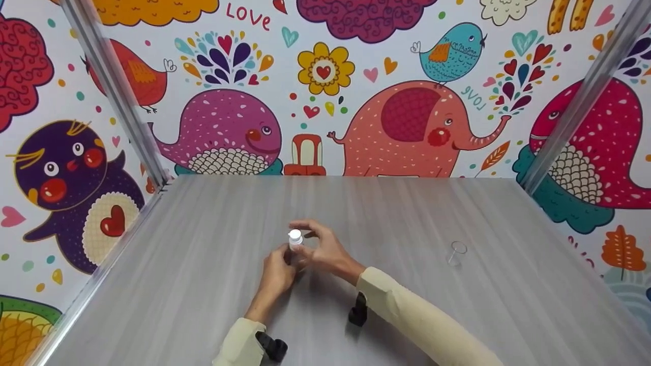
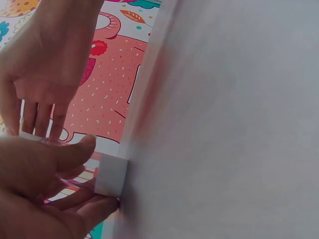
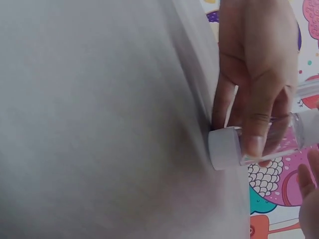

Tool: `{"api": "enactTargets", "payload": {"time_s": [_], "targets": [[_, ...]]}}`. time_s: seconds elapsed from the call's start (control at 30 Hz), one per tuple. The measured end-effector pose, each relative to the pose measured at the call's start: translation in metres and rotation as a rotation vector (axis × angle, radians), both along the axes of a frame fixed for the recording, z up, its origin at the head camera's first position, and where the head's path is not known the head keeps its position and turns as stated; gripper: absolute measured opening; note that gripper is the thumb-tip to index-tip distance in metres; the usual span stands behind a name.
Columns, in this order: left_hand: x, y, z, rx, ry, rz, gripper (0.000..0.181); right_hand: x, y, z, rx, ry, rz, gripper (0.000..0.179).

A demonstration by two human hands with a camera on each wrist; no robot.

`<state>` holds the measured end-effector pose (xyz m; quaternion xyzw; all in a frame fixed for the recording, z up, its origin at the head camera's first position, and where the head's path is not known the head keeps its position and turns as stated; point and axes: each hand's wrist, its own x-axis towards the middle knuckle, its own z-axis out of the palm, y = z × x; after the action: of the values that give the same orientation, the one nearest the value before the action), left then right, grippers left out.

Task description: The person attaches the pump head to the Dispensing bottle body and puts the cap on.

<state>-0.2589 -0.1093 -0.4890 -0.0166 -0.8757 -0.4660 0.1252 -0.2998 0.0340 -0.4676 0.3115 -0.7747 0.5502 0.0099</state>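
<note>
A small clear bottle [image 1: 295, 238] with a white top and a white base [image 3: 224, 148] stands upright on the grey table. My left hand [image 1: 278, 270] grips its clear body low down, thumb and fingers wrapped round it, as the right wrist view also shows. Around the white top, my right hand [image 1: 328, 252] is held with its index finger stretched beyond it and its thumb beside it. Its fingers [image 2: 44, 119] look straight in the left wrist view, with space between the palm and the bottle. Most of the bottle is hidden by the hands in the head view.
A clear drinking glass [image 1: 456, 254] stands on the table [image 1: 407, 213] to the right of my hands. Printed panels with cartoon animals [image 1: 407, 137] rise behind and at both sides. Metal posts [image 1: 114, 91] stand at the back corners.
</note>
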Motion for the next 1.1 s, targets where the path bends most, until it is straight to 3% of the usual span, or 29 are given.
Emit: {"api": "enactTargets", "payload": {"time_s": [0.1, 0.4, 1.1], "targets": [[0.0006, -0.0002, -0.0002, -0.001, -0.008, -0.001, 0.018, -0.0013, 0.0003, -0.0009, 0.000, -0.016, 0.029, 0.041], [-0.0003, 0.0004, -0.0004, 0.019, -0.058, -0.010, 0.032, -0.0014, -0.0009, -0.0019, 0.024, 0.016, -0.010, 0.040], [-0.0002, -0.0010, -0.0008, 0.047, -0.030, -0.001, 0.025, -0.0039, -0.0030, -0.0003, 0.081, 0.059, -0.033, 0.052]]}}
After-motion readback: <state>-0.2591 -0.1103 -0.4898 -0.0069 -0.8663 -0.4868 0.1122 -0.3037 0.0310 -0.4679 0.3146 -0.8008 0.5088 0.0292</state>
